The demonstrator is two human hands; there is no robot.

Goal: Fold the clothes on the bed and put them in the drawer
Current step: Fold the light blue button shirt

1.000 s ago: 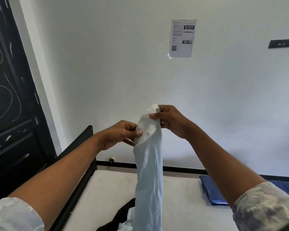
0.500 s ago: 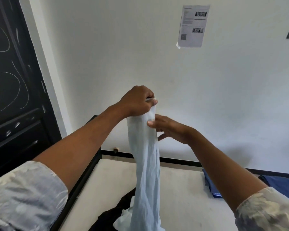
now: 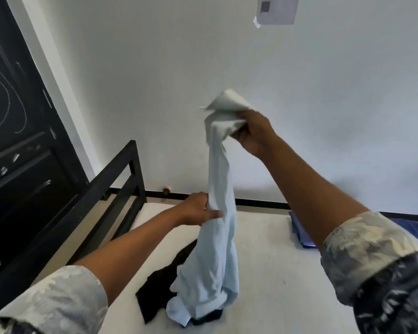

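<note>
A pale blue garment [image 3: 217, 249] hangs stretched above the bed [image 3: 287, 273]. My right hand [image 3: 253, 131] grips its bunched top end high up, in front of the wall. My left hand [image 3: 198, 209] holds the cloth lower down, about halfway along its length. The garment's bottom end trails onto a black piece of clothing [image 3: 159, 290] lying on the mattress. Folded dark blue clothes [image 3: 302, 235] lie at the right side of the bed.
A black metal bed frame [image 3: 116, 179] runs along the left. A black door [image 3: 17, 121] with chalk marks stands at far left. A white wall with a paper notice [image 3: 278, 8] is straight ahead.
My left hand has slid from the top of the garment down to its middle. My right hand has taken the top end and raised it to the right. The view has tilted downwards.
</note>
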